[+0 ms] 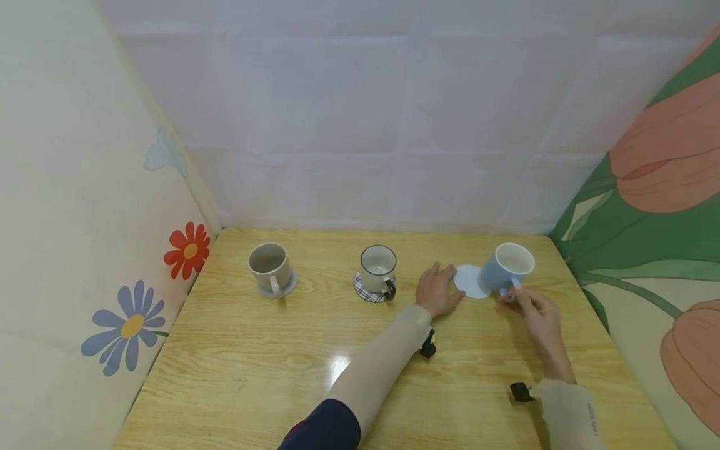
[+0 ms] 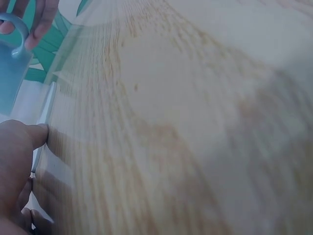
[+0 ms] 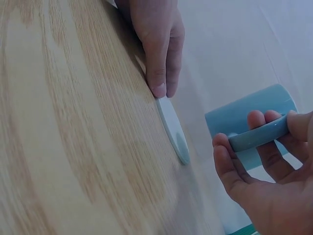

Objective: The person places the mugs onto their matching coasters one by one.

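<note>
My right hand point(image 1: 541, 315) grips the handle of a light blue mug point(image 1: 497, 272), fingers curled through it. In the right wrist view the blue mug point(image 3: 254, 117) hangs clear above the table, with the thumb on top of its handle. A pale round coaster point(image 1: 471, 281) lies flat on the table just left of the mug, which overlaps its edge in the head view. My left hand point(image 1: 437, 292) holds the coaster's left edge between thumb and fingers. In the right wrist view the left fingertips are right on the rim of the coaster point(image 3: 173, 131).
Left of my left hand, a cream mug with a dark rim and handle point(image 1: 378, 267) stands on a checked coaster point(image 1: 367, 295). Farther left a beige mug point(image 1: 269, 265) sits on a greyish coaster point(image 1: 289, 286). White cloth point(image 1: 360, 187) hangs behind the wooden table point(image 1: 253, 362).
</note>
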`<state>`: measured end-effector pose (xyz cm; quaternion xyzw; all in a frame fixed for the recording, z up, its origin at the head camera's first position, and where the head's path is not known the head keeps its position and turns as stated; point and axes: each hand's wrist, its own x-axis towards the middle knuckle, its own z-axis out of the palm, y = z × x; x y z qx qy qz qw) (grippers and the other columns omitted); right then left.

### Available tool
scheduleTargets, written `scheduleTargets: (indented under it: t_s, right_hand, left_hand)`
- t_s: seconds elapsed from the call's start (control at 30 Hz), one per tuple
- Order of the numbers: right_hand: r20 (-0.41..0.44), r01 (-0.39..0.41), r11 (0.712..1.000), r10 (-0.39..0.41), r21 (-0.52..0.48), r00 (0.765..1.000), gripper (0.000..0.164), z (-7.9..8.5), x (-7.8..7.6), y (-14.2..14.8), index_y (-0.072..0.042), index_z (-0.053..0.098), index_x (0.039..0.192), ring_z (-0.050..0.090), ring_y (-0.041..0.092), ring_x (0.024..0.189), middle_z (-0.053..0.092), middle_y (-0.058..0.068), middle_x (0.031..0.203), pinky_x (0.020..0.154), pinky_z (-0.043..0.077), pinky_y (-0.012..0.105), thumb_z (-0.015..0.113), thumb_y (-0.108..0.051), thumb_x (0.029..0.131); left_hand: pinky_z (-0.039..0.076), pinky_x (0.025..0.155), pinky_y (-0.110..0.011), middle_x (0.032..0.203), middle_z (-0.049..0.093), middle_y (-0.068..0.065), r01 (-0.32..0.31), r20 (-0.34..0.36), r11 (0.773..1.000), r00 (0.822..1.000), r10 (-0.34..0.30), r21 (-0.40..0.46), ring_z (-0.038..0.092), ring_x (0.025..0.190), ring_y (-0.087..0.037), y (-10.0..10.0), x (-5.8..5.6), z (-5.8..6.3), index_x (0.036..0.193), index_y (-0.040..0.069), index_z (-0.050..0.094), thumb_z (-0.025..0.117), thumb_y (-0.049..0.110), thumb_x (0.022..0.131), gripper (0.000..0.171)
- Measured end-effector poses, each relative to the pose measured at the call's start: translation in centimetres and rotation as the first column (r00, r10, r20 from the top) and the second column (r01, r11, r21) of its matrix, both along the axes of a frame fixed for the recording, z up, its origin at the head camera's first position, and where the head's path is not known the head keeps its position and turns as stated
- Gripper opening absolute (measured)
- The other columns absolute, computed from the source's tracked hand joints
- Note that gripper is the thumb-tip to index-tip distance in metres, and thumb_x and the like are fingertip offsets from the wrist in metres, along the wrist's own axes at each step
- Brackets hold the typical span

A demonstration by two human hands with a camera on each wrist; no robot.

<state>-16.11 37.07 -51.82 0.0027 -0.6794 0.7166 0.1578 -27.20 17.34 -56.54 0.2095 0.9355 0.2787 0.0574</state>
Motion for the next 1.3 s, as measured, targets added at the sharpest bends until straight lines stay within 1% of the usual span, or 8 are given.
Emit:
scheduleTargets:
  t_s: [0.27, 0.37, 0.57, 0.77, 0.9, 1.03, 1.3]
  right_hand:
    - [0.021, -0.005, 1.0, 0.005, 0.025, 1.0, 0.038, 0.2, 0.0, -0.2, 0.027, 0.061, 0.106, 0.077, 0.01, 0.09, 0.079, 0.001, 0.094, 0.087, 0.064, 0.022, 0.057, -0.01, 0.11]
    - [0.012, -0.008, 1.0, 0.008, 0.013, 1.0, 0.037, 0.2, -0.2, -0.3, 0.028, 0.06, 0.106, 0.078, 0.011, 0.089, 0.08, 0.002, 0.093, 0.087, 0.064, 0.022, 0.057, -0.008, 0.11]
    - [-0.005, -0.011, 1.0, 0.011, -0.003, 1.0, 0.036, -0.1, -0.5, -0.5, 0.031, 0.059, 0.106, 0.078, 0.009, 0.088, 0.08, 0.001, 0.092, 0.085, 0.064, 0.022, 0.056, -0.005, 0.11]
    - [-0.009, -0.011, 1.0, 0.011, -0.003, 1.0, 0.037, -0.5, -0.8, -0.6, 0.032, 0.057, 0.105, 0.077, 0.01, 0.089, 0.08, 0.003, 0.092, 0.085, 0.064, 0.022, 0.056, -0.005, 0.11]
    - [-0.011, -0.023, 1.0, 0.023, -0.009, 1.0, 0.039, -0.6, -1.0, -0.7, 0.033, 0.055, 0.106, 0.077, 0.01, 0.09, 0.08, 0.003, 0.092, 0.086, 0.065, 0.023, 0.056, -0.005, 0.11]
    - [-0.006, -0.032, 0.999, 0.032, 0.008, 0.999, 0.041, -0.6, -1.1, -0.9, 0.033, 0.054, 0.107, 0.077, 0.011, 0.091, 0.08, 0.004, 0.094, 0.087, 0.064, 0.023, 0.055, -0.007, 0.111]
    - [-0.005, -0.042, 0.999, 0.042, 0.007, 0.999, 0.04, -0.8, -1.3, -1.1, 0.033, 0.055, 0.109, 0.077, 0.011, 0.091, 0.08, 0.004, 0.095, 0.087, 0.065, 0.023, 0.055, -0.007, 0.111]
  left_hand:
    - [0.021, 0.135, -0.037, 0.167, 0.046, 0.01, -0.003, -0.02, 1.0, 1.0, 0.003, 0.002, 0.029, 0.163, -0.02, 0.1, 0.0, -0.1, 0.155, 0.025, 0.055, 0.072, 0.049, 0.101, 0.062]
    - [0.02, 0.135, -0.036, 0.168, 0.045, 0.009, 0.003, -0.011, 1.0, 1.0, -0.003, -0.002, 0.028, 0.163, -0.021, 0.0, 0.0, 0.0, 0.156, 0.024, 0.054, 0.071, 0.049, 0.102, 0.062]
    - [0.021, 0.135, -0.035, 0.167, 0.047, 0.01, -0.003, -0.012, 1.0, 1.0, 0.003, -0.018, 0.03, 0.163, -0.021, -0.2, 0.2, 0.5, 0.155, 0.024, 0.055, 0.071, 0.048, 0.101, 0.061]
    - [0.022, 0.135, -0.037, 0.165, 0.049, 0.01, -0.003, -0.014, 1.0, 1.0, 0.003, -0.003, 0.032, 0.162, -0.022, -0.3, 0.3, 0.8, 0.154, 0.024, 0.056, 0.073, 0.046, 0.101, 0.06]
    - [0.021, 0.135, -0.038, 0.165, 0.05, 0.01, -0.002, -0.017, 1.0, 1.0, 0.002, -0.006, 0.032, 0.162, -0.022, -0.1, 0.2, 0.4, 0.153, 0.025, 0.056, 0.072, 0.047, 0.101, 0.059]
    - [0.023, 0.134, -0.039, 0.162, 0.053, 0.011, -0.001, -0.043, 1.0, 0.999, 0.001, -0.011, 0.034, 0.161, -0.023, 0.1, -0.1, -0.1, 0.151, 0.026, 0.058, 0.073, 0.048, 0.1, 0.057]
    - [0.027, 0.133, -0.042, 0.146, 0.066, 0.012, 0.0, -0.073, 1.0, 0.997, 0.001, 0.012, 0.038, 0.159, -0.024, 0.2, -0.4, -0.6, 0.138, 0.027, 0.063, 0.075, 0.048, 0.098, 0.047]
